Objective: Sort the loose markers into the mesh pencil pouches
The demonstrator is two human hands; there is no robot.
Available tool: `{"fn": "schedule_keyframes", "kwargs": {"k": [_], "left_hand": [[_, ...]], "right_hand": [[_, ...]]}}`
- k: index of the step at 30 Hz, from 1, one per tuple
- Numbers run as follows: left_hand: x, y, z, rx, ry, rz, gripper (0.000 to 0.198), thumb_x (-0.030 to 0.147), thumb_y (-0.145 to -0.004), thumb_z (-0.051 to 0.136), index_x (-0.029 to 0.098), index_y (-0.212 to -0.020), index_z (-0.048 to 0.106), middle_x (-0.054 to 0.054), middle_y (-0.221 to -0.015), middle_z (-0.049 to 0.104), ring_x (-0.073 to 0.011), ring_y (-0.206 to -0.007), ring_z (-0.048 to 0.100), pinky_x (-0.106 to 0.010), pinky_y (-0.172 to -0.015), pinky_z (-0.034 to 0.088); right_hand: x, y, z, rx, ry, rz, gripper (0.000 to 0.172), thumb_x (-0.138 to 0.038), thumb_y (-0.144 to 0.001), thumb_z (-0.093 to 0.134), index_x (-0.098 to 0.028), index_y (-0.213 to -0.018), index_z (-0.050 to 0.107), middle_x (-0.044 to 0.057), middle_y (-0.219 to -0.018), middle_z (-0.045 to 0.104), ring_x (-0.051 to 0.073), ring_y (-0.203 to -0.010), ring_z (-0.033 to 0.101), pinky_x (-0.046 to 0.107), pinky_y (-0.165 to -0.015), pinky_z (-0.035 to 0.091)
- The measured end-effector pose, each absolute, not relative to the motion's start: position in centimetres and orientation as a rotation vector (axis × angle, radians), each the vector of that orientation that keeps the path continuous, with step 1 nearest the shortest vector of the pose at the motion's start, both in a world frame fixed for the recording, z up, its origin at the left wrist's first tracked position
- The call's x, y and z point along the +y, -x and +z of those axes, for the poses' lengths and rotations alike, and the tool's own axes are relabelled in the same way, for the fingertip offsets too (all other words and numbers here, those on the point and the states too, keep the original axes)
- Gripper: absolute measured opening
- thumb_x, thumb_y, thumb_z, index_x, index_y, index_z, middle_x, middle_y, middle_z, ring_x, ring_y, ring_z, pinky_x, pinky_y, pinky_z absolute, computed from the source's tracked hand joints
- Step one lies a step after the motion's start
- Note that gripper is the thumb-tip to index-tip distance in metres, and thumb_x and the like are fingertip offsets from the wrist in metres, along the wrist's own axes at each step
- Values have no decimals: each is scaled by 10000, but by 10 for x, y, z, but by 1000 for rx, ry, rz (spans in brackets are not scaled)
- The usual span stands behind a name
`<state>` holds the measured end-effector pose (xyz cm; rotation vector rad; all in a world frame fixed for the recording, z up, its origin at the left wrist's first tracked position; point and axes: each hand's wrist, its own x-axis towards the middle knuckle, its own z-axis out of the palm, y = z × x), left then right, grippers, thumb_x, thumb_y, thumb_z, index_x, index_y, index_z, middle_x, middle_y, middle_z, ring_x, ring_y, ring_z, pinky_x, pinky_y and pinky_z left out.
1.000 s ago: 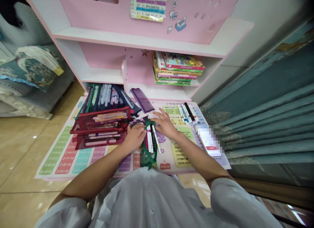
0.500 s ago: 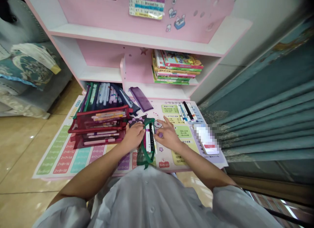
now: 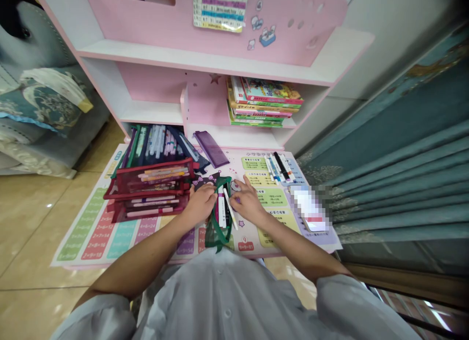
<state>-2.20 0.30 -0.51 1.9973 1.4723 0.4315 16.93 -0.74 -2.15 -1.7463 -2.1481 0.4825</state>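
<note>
A green mesh pencil pouch [image 3: 219, 230] lies open on the pink desk, with several pens [image 3: 222, 209] in and over its mouth. My left hand [image 3: 200, 203] grips the pouch's left edge with curled fingers. My right hand [image 3: 246, 201] is closed round a white pen [image 3: 230, 214] at the pouch's right edge, index finger stretched toward the far side. Both forearms reach in from below.
Red mesh pouches [image 3: 150, 192] full of pens are stacked to the left, with dark pouches [image 3: 157, 140] behind. A purple case [image 3: 211, 148], loose pens [image 3: 279, 167] and a phone [image 3: 309, 209] lie on the printed desk mat [image 3: 110, 230]. Books [image 3: 264, 103] sit on the shelf.
My right hand drew back from the mat beyond the pouch to its right edge and closed on a white pen, now angled over the mouth. My left hand stayed on the pouch.
</note>
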Motion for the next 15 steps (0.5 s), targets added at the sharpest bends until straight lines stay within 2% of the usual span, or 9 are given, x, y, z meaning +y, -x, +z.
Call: {"fn": "schedule_keyframes", "kwargs": {"k": [5,11,15], "left_hand": [[3,22,-5,1471,-2002,427,275,207,-932,427,214,-872,696,-73,-1309,675,-253,-1344,515,-598,-1181,220],[3,22,-5,1480,-1998,431,290,209,-935,419,215,-858,699,-64,-1313,673,-248,-1331,525,-597,-1191,208],[3,23,-6,1472,-1996,426,284,206,-932,426,223,-863,701,-54,-1289,687,-245,-1328,528,-598,-1201,179]], "right_hand": [[-1,-165,-20,-2161,1785,540,170,-203,-783,617,-176,-631,688,127,-1473,532,354,-1481,300,625,-1125,314],[-6,-166,-21,-2174,1800,515,243,-223,-851,545,-174,-663,691,133,-1473,530,348,-1489,282,648,-1125,283],[-14,-166,-21,-2222,1814,475,225,-216,-840,562,-180,-662,696,121,-1485,521,355,-1499,254,660,-1108,306]]}}
